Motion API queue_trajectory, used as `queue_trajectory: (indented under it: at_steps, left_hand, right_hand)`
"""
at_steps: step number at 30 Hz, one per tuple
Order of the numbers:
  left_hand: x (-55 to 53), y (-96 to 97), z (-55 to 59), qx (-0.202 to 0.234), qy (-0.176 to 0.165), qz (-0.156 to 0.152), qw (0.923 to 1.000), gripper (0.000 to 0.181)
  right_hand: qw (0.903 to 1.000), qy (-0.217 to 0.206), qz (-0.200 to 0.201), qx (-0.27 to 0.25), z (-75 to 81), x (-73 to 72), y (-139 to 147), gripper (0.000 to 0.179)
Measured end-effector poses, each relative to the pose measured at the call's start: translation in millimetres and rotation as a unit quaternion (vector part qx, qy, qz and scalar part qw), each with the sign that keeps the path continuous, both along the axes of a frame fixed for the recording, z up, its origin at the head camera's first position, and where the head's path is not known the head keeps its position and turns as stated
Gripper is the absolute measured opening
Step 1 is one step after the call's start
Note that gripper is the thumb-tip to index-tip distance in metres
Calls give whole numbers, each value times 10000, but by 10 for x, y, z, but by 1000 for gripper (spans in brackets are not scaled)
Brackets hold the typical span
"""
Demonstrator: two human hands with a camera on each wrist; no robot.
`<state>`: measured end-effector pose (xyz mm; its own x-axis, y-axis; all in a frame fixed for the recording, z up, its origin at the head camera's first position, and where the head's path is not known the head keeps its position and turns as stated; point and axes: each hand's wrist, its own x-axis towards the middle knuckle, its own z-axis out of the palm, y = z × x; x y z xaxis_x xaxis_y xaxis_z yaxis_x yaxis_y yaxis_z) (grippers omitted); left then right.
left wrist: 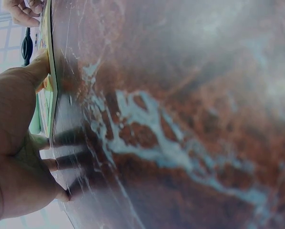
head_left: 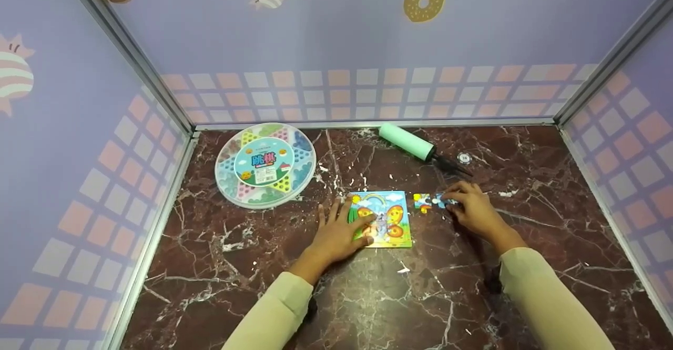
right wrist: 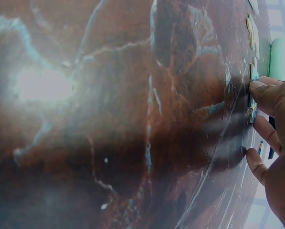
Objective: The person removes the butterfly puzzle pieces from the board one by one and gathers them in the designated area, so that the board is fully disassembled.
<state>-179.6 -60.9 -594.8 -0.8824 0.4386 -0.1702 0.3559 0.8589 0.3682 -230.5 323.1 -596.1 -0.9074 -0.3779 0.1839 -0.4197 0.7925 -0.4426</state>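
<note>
A square jigsaw puzzle board (head_left: pixel 395 217) with a butterfly and rainbow picture lies flat on the table; its middle shows a grey patch. My left hand (head_left: pixel 336 238) rests over the board's left side with fingers spread, thumb on its lower part. To the right of the board lie a few small puzzle pieces (head_left: pixel 422 201), yellow, blue and orange. At the right end of these, my right hand (head_left: pixel 477 214) pinches a blue puzzle piece (head_left: pixel 441 201) between thumb and fingers, low at the tabletop. In the right wrist view, the fingertips (right wrist: pixel 260 87) meet the edges of the pieces.
A round Chinese checkers box (head_left: pixel 231 179) stands at the back left. Behind the pieces lie a mint-green hand pump (head_left: pixel 407 141) with a black nozzle and a small round white token (head_left: pixel 464 158). Patterned panels (head_left: pixel 357 40) enclose the marbled table (head_left: pixel 368 302) at the back and sides.
</note>
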Motion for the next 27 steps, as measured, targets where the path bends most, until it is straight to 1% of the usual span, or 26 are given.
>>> queue_trajectory:
  at_steps: [9,12,15,23,27]
  left_hand:
    - [-13,-15,3,60,-88,32,9999,65]
    - [-16,-9,10,41,-81,43,9999,65]
    - [-17,-3,17,10,-37,51,10000,65]
    - [-9,-1,14,40,-26,46,10000,64]
    - [-1,-1,16,19,-54,35,10000,64]
  right_hand:
    - [9995,-268,-165,25,-13,-29,-30,22]
    - [9994,-268,-212,-37,-19,-39,-49,25]
    - [9996,-181,-205,-71,-20,-60,-91,27]
    - [9996,-97,-245,62,25,-104,-324,32]
    - [9998,-134,-158,57,44,-129,-478,34]
